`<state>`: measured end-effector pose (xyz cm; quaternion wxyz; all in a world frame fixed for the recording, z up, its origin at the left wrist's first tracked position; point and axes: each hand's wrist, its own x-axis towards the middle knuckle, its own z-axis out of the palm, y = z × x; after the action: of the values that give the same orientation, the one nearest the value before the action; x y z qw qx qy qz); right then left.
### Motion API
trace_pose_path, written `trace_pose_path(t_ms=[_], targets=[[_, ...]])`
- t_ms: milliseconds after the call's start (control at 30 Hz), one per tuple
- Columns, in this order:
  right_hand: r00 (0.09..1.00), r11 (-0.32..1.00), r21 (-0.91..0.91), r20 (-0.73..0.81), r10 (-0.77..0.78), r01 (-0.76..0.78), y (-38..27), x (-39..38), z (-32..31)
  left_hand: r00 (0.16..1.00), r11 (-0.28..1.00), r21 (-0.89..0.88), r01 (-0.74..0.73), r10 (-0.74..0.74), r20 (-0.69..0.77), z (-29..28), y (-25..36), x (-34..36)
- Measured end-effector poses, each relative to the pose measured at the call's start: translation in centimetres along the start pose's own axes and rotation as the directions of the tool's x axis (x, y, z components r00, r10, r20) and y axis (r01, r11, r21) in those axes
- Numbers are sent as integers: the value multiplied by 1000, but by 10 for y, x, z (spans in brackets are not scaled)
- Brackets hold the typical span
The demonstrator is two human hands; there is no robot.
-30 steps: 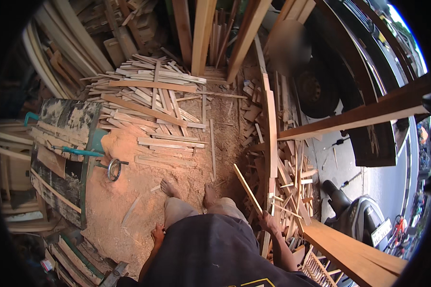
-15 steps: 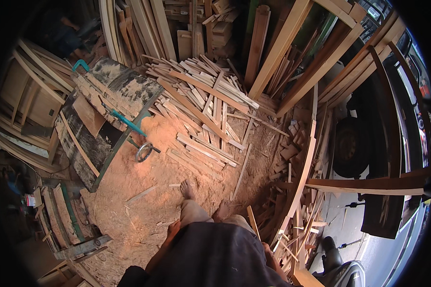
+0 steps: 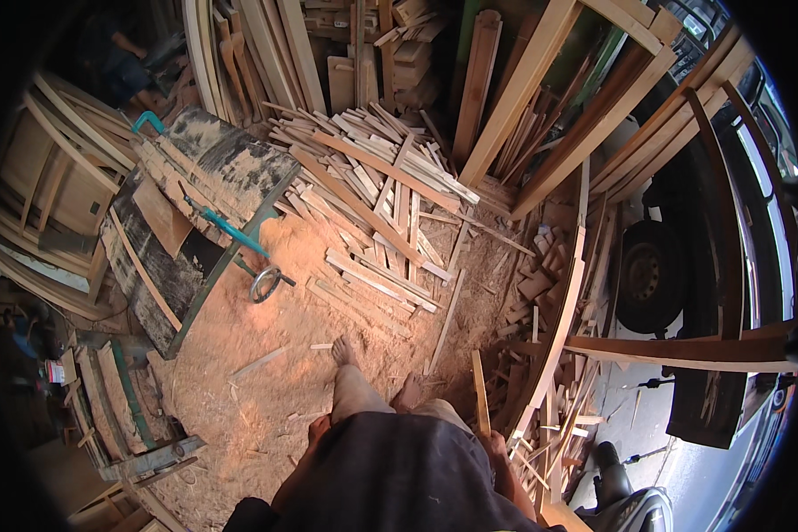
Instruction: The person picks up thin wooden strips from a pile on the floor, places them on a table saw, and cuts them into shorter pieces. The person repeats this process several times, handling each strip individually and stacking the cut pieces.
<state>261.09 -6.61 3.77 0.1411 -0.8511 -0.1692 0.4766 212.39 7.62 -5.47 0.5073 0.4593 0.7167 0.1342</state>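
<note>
My right hand (image 3: 496,450) grips a narrow wooden stick (image 3: 480,390), which stands up beside my right leg near an offcut pile (image 3: 576,426). My left hand (image 3: 318,431) hangs against my left thigh, fingers curled; any contents are hidden. Below me my bare feet (image 3: 346,353) rest on sawdust. Ahead lies a heap of loose thin slats (image 3: 381,186). Left of it is a weathered machine table (image 3: 211,146) with a teal bar (image 3: 235,232) and a metal handwheel (image 3: 265,285).
Upright timbers (image 3: 518,97) line the back. Stacked curved boards (image 3: 58,186) fill the left, and another person (image 3: 124,66) is at top left. A long board (image 3: 550,363) edges the right side, beyond which are a vehicle wheel (image 3: 643,284) and a motorcycle (image 3: 634,505).
The view has swung left since a second ago, bringing the machine table and far person further in. The stick in my right hand sits a little higher and more upright than half a second ago.
</note>
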Motion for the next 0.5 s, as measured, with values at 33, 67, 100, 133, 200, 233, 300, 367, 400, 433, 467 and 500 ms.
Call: trace_pose_path(t_ms=[33,67,100,133,200,233,300,367,400,433,467,500], targets=[[1000,1000,13,11,6,-7,-8,-4,-3,1000,999,-35,7,-7,-3,1,-2,4],[1000,1000,25,22,11,-11,-15,-6,-6,1000,999,-32,10,-9,16,2,-4,9],[1000,999,49,23,9,-10,-19,-7,-5,999,999,-30,13,-12,35,3,-5,14],[998,998,47,45,43,-45,-22,-6,-3,998,999,-27,19,-17,55,5,-5,19],[993,993,65,70,98,-103,-19,3,5,999,994,-99,43,-40,30,8,0,26],[980,985,-15,98,175,-174,-16,14,13,998,989,-136,54,-52,17,9,6,30],[970,985,-126,200,138,-114,-5,39,26,997,975,-209,78,-82,-9,11,29,37],[957,916,-397,284,62,59,3,70,40,998,987,-154,43,-50,-46,3,69,49],[939,902,-406,344,1,147,5,85,48,998,998,-60,-1,-3,-70,-7,95,58],[926,875,-446,378,-4,186,3,100,56,988,979,-204,23,-53,-145,-5,128,73],[923,840,-516,382,48,169,-4,113,63,970,938,-345,21,-103,-220,-5,162,87],[918,838,-487,395,-41,247,-12,120,67,972,900,-435,28,-126,-198,-9,199,107]])
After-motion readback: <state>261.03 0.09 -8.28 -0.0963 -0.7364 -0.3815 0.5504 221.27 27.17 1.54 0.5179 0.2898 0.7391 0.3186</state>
